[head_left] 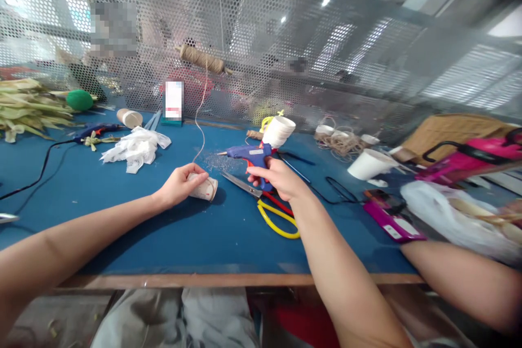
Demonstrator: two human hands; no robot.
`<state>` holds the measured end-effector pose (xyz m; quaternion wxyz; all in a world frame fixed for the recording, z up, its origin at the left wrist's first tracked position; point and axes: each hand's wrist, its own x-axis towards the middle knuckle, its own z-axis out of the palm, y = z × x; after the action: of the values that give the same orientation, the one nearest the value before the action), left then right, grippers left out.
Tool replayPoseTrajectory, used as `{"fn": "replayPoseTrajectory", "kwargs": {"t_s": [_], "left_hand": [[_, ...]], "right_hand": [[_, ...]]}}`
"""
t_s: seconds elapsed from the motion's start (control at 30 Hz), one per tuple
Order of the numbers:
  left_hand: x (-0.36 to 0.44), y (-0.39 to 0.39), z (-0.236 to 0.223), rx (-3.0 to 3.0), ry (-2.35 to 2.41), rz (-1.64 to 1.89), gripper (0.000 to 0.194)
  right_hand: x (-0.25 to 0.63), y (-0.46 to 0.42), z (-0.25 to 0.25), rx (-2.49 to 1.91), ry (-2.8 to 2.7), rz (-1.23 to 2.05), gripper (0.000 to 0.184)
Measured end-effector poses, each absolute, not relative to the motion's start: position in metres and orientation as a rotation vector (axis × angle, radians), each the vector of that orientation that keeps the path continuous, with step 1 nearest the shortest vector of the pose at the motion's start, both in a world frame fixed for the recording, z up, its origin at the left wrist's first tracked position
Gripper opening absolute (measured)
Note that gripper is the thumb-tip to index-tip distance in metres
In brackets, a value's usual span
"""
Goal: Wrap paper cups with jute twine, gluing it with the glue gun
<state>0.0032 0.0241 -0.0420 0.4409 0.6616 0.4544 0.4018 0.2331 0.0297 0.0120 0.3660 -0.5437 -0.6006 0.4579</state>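
Observation:
My left hand (181,184) is closed on a small paper cup (204,189) that lies on its side on the blue table (122,217). A thin twine strand (198,119) runs from the cup up to a twine spool (203,58) on the mesh panel. My right hand (277,176) grips the handle of a blue glue gun (249,153), its nozzle pointing left, just above the table. Yellow-handled scissors (269,206) lie under and in front of that hand.
A stack of paper cups (278,131) stands behind the glue gun, and a tipped cup (369,165) lies to the right. White mesh fabric (134,148), a second glue gun (95,130), dried leaves (28,106), another person's forearm (465,283) and a pink box (391,220) also surround the spot.

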Motion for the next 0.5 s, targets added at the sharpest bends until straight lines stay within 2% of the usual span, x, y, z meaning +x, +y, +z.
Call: {"fn": "replayPoseTrajectory", "kwargs": {"t_s": [0.2, 0.5], "left_hand": [[0.006, 0.023, -0.041, 1.443, 1.070, 1.052, 0.029], [0.000, 0.029, -0.035, 1.410, 1.067, 1.216, 0.027]], "right_hand": [[0.223, 0.010, 0.023, -1.230, -1.693, 1.170, 0.013], [0.225, -0.005, 0.024, -1.440, -1.925, 0.774, 0.021]]}}
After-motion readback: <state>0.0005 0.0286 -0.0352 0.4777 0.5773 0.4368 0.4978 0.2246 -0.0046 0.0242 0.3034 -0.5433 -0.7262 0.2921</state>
